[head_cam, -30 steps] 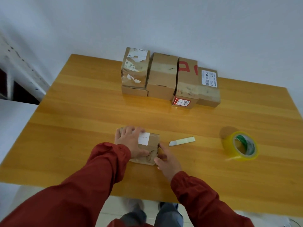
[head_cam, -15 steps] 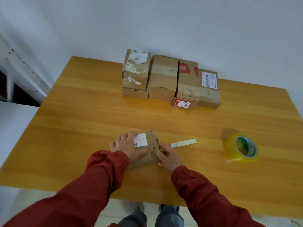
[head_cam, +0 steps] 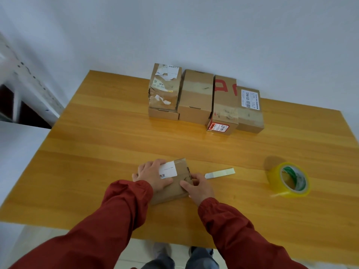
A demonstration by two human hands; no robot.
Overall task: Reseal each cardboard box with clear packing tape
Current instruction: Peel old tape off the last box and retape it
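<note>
Swung small box (head_cam: 172, 195) round and drew it nearer front edge of table (head_cam: 97, 152). Pressed left hand (head_cam: 151, 176) flat on top, fingers straight; gripped right edge with right hand (head_cam: 200, 188), thumb on top. Kept tape roll (head_cam: 274, 177) well apart, rightward.

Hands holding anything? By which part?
The small brown cardboard box: left hand presses flat on its top, right hand grips its right edge.

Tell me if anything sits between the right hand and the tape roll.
Only a pale strip lies flat on the table, close to the right hand, which holds the small box, and slightly to the far side of a straight line to the tape roll. Nothing upright stands between them.
</note>
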